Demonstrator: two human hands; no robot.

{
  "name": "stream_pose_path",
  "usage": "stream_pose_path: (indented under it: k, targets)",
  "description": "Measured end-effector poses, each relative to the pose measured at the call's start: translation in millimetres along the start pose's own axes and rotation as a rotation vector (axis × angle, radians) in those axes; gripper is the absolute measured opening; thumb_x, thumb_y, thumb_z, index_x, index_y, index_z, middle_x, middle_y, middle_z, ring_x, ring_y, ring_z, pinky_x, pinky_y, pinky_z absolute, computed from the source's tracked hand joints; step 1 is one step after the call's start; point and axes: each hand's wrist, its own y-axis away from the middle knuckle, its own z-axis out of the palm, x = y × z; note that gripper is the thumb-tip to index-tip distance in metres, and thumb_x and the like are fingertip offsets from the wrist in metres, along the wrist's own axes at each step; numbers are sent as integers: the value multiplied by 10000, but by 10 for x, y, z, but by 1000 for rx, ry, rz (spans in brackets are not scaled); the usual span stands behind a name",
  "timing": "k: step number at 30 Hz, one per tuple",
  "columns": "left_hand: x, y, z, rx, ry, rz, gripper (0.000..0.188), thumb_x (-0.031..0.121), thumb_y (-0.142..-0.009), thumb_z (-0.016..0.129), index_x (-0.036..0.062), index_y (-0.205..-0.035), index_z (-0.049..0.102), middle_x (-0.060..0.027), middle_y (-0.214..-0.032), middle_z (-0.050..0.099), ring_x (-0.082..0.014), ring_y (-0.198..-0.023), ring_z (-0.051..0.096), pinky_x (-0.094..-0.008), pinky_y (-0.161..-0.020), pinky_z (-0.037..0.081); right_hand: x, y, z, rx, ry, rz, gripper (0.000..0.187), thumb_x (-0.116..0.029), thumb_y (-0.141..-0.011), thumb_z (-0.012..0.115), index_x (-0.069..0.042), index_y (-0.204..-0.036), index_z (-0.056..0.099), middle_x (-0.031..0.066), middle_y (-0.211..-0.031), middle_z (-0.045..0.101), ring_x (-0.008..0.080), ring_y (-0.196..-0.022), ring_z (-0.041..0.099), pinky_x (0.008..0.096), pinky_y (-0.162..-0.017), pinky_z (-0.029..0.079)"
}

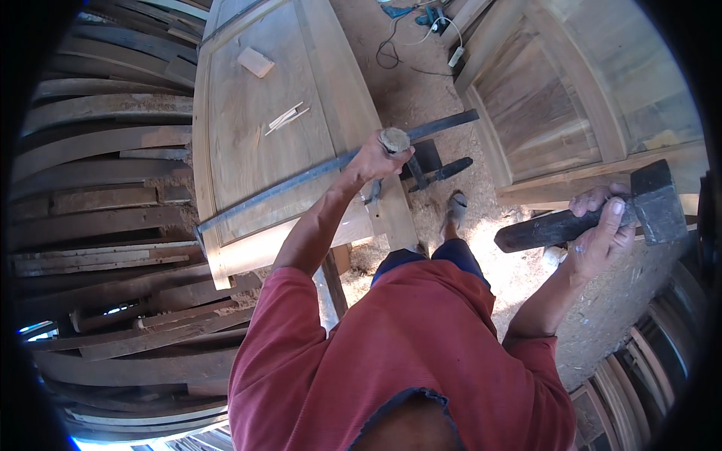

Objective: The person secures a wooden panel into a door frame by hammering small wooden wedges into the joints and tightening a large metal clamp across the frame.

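left hand point(374, 159) grips a round wooden handle point(394, 140) at the pale wooden door panel's point(256, 135) near edge. right hand point(599, 225) clutches a dark heavy hammer point(602, 214) raised right. a mistimed swing could strike the fingers.

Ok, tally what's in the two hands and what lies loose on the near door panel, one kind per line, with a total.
Wooden-handled tool, gripped upright by the left hand at its worn butt end: 1
Dark hammer, held in the right hand: 1
Small wooden block on the door panel: 1
Bundle of thin wood slivers on the panel: 1
Total: 4
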Motion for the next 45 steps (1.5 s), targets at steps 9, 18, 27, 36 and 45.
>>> stream_pose_path:
  k: [9,18,27,36,45]
  targets:
    - [-57,-76,106,-259,41,-20,200,181,-863,729,27,-943,629,-16,-698,615,-127,-595,595,-311,-560,487,552,357,671,-136,158,156,121,-140,-961,634,-23,-971,606,60,-677,617,118,-566,591,307,-550,515]
    - [-209,86,400,-88,-285,126,501,255,-734,819,48,-1144,619,-136,-921,718,-284,-867,714,-379,-795,566,894,534,416,-845,765,306,356,-270,-849,708,43,-1002,636,229,-828,688,405,-777,678,457,-745,535]
    - [-52,196,1124,-147,-602,64,412,253,-738,750,156,-1121,636,-184,-900,712,-394,-886,695,-479,-777,563,628,331,-30,-170,421,377,173,-182,-964,665,-31,-994,586,18,-664,591,95,-561,538,264,-547,451]
    - [-115,19,1103,-122,-621,74,502,224,-716,743,141,-1200,639,-192,-886,713,-391,-884,694,-481,-773,559,1482,921,-475,-141,517,106,45,-80,-918,618,-40,-898,626,65,-663,636,127,-596,575,291,-584,465]
    - [-324,-129,442,106,-355,-71,346,204,-840,680,83,-1160,629,-136,-993,696,-289,-934,687,-411,-820,559,1183,1032,-135,-636,627,754,236,-118,-876,705,54,-996,598,115,-739,655,183,-590,630,336,-557,505]
